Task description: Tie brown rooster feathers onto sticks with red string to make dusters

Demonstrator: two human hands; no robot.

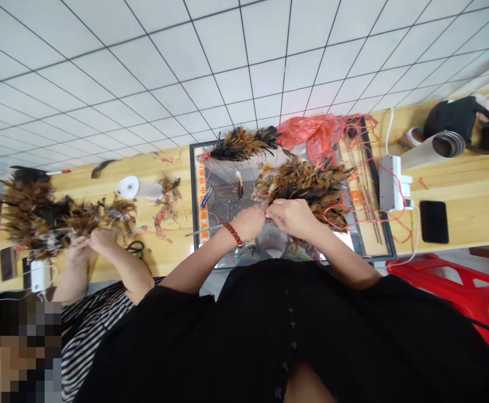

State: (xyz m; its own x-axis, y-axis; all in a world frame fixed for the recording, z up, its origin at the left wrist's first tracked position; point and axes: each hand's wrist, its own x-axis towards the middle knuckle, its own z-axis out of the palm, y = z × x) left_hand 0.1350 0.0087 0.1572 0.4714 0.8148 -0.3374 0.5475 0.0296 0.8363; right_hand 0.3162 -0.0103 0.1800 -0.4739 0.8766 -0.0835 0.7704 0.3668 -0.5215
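Note:
In the middle of the bench, my left hand (250, 222) and my right hand (293, 217) meet at their fingertips. A thin stick (205, 230) runs out leftward from under my left wrist, and my left fingers are closed around its line. My right fingers are pinched together; whatever is between them is too small to make out. Right behind my right hand lies a thick bunch of brown and black feathers (307, 182). A few feather tips poke out beneath that hand. Farther back is a second feather bundle (244, 144), tied with red at its left end.
A black-framed glass panel (227, 187) lies under the work, with a loose feather (240, 184) on it. Behind are a red plastic bag (311, 134) and red string. At right: a power strip (390, 182) and a phone (434, 221). A co-worker's hands (88, 243) handle feathers at left, near scissors (135, 248).

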